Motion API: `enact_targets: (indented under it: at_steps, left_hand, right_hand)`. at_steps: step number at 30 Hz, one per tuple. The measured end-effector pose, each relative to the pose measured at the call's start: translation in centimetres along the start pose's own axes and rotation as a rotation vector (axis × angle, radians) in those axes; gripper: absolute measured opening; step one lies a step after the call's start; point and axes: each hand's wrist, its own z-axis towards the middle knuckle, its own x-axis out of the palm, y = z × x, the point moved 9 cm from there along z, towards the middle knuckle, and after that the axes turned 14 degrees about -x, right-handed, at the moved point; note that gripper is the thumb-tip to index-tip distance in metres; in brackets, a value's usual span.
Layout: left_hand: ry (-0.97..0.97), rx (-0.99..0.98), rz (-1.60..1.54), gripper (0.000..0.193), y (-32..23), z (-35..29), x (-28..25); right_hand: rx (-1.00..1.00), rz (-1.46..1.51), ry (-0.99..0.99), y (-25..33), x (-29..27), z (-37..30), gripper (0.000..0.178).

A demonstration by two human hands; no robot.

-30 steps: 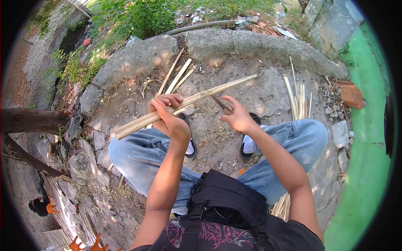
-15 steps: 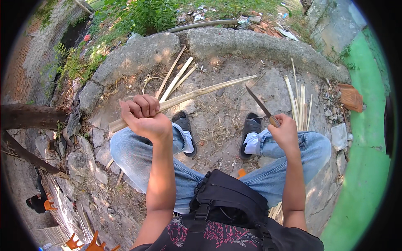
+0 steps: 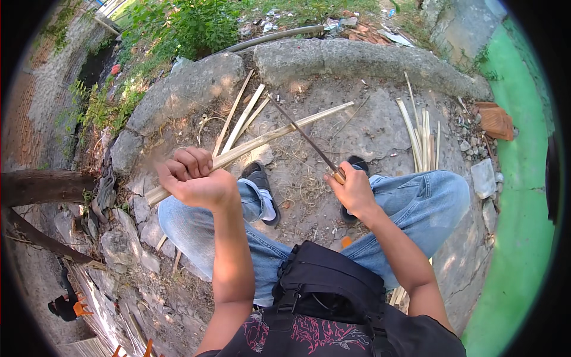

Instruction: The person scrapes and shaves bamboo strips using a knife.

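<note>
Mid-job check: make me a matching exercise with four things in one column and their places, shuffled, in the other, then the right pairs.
Things:
1. Knife
2. Long wooden strip
3. Black bag
4. Leafy bush

Places:
A. Beyond the stone kerb
B. Passing beneath the left hand
C. Against the printed shirt
D. Held in the right hand

Pairs: 1-D, 2-B, 3-C, 4-A

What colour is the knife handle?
Light tan; the right hand covers most of the knife handle. Best seen in the head view.
</note>
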Motion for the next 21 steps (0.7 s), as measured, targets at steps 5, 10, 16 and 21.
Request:
enact_targets:
  at_steps: [5, 10, 16, 21]
  left_hand:
    - [0.062, 0.036, 0.051, 0.044, -1.3, 0.2, -0.1]
    - [0.078, 0.069, 0.068, 0.045, -2.4, -0.2, 0.4]
    - [0.021, 0.226, 0.162, 0.048, -4.2, -1.4, 1.1]
    - [-0.032, 0.257, 0.183, 0.049, -4.8, -1.5, 0.3]
  right_hand:
    - [0.122, 0.343, 0.225, -0.9, 2.5, -0.3, 0.040]
    - [0.202, 0.322, 0.309, -1.0, 3.1, -0.7, 0.053]
    - [0.006, 0.343, 0.199, 1.6, 3.8, -0.7, 0.066]
    - [0.054, 0.424, 0.186, 2.0, 4.8, -0.7, 0.068]
